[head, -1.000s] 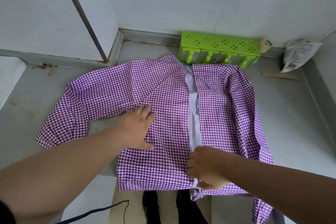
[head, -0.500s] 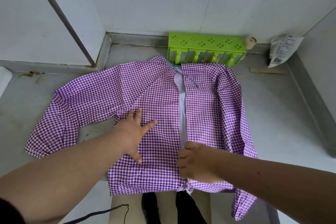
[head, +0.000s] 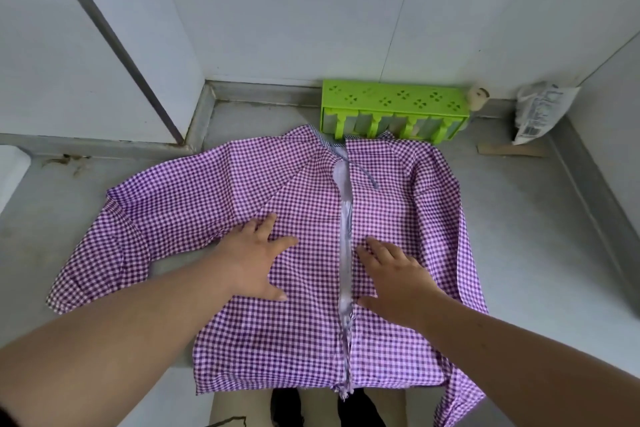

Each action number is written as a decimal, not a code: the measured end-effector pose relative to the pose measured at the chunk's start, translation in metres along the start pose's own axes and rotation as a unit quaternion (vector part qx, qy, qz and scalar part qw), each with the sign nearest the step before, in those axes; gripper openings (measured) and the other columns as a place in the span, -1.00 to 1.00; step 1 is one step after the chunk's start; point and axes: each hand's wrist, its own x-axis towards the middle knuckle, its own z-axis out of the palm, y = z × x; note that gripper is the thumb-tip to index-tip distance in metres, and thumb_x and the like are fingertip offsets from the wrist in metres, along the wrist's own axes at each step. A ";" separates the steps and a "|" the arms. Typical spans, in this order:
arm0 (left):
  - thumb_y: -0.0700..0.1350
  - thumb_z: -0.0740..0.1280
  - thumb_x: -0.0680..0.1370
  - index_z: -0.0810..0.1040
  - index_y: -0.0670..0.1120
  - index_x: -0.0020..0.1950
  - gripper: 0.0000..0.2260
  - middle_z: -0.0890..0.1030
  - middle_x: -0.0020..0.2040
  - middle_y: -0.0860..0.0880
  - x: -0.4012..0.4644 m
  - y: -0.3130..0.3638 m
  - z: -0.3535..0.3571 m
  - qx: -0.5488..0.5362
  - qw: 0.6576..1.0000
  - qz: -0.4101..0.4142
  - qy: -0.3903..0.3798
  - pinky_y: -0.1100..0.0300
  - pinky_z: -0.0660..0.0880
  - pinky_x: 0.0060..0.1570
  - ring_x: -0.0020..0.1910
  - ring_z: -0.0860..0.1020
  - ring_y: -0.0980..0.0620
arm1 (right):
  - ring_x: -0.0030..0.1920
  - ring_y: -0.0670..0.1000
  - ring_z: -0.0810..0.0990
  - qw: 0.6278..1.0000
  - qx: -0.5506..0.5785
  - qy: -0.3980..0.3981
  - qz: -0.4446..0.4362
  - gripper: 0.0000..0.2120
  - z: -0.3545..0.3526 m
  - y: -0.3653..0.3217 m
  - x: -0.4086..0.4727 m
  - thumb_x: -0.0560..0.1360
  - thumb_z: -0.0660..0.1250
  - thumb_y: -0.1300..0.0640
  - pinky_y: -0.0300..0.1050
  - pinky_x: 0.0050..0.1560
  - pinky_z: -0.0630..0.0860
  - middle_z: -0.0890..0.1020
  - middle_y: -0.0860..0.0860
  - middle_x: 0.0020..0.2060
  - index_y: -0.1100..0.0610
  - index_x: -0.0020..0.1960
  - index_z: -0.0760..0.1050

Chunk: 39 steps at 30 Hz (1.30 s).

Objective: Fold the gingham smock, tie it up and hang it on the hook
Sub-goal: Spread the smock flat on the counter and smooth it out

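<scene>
The purple-and-white gingham smock (head: pixel 304 184) lies spread flat on the grey counter, its back opening running down the middle as a pale strip. One sleeve stretches out to the left; the other is folded along the right side, and its end hangs over the counter's front edge. My left hand (head: pixel 254 255) presses flat on the left panel with fingers spread. My right hand (head: pixel 394 279) lies flat on the right panel beside the opening. A thin tie lies near the neckline. No hook is in view.
A green perforated plastic rack (head: pixel 394 114) stands against the back wall just beyond the collar. A white printed bag (head: pixel 540 111) leans in the right corner, with a cardboard strip (head: pixel 509 150) in front of it. Walls close in behind and on both sides.
My right hand was curled on the smock's centre edge near the hem; it has let go, moved up and now lies flat. The left hand has stayed pressing on the left panel.
</scene>
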 end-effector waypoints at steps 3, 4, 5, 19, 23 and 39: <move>0.54 0.35 0.41 -0.23 0.18 0.70 0.10 -0.14 0.74 -0.11 0.010 0.003 -0.005 -0.058 0.997 -0.030 0.036 -0.22 0.19 0.62 0.70 -0.02 -0.20 | 0.64 0.10 0.04 0.999 -0.001 0.020 -0.033 -0.26 -0.001 0.010 0.003 0.62 0.22 -0.28 0.22 0.57 0.22 -0.03 -0.06 0.68 -0.13 0.67 -0.03; 0.52 0.35 0.43 -0.20 0.13 0.72 0.10 -0.13 0.74 -0.10 0.014 0.002 -0.008 -0.067 0.995 -0.033 0.059 -0.20 0.17 0.63 0.71 -0.03 -0.19 | 0.62 0.09 0.10 0.999 -0.006 0.030 -0.045 -0.31 -0.002 0.014 0.004 0.63 0.22 -0.25 0.21 0.55 0.25 0.04 -0.06 0.67 -0.15 0.66 0.03; 0.51 0.36 0.43 -0.20 0.10 0.72 0.11 -0.16 0.74 -0.09 0.018 0.001 -0.012 -0.074 0.994 -0.034 0.076 -0.18 0.12 0.65 0.71 -0.07 -0.18 | 0.60 0.08 0.15 0.998 -0.009 0.035 -0.053 -0.36 -0.003 0.018 0.007 0.63 0.24 -0.22 0.19 0.53 0.27 0.11 -0.08 0.65 -0.17 0.64 0.09; 0.55 0.48 0.25 -0.34 0.21 0.67 0.31 -0.25 0.73 -0.05 0.078 0.017 -0.043 -0.021 0.999 0.001 0.029 -0.33 0.18 0.58 0.70 -0.12 -0.25 | 0.13 0.11 0.58 0.985 -0.070 0.129 -0.085 -0.43 -0.059 0.048 0.095 0.59 0.27 0.18 0.12 0.01 0.63 0.35 -0.01 0.35 -0.18 0.51 0.21; 0.63 0.39 0.25 -0.35 0.08 0.70 0.35 -0.37 0.70 -0.11 0.087 0.021 -0.038 0.012 0.999 -0.002 0.042 -0.37 0.06 0.60 0.70 -0.22 -0.25 | 0.13 0.11 0.57 0.987 -0.091 0.106 -0.082 -0.64 -0.077 0.038 0.121 0.65 0.29 0.09 0.11 0.00 0.60 0.41 0.01 0.21 -0.09 0.42 0.38; 0.65 0.36 0.23 -0.56 0.15 0.59 0.37 -0.68 0.52 -0.04 0.096 0.015 -0.018 -0.050 0.999 0.017 -0.004 -0.39 -0.37 0.55 0.58 -0.55 -0.14 | 0.18 0.04 0.58 0.989 0.066 0.114 -0.069 -0.66 -0.096 0.038 0.130 0.69 0.11 -0.13 0.07 0.22 0.55 0.57 -0.07 0.22 -0.06 0.34 0.51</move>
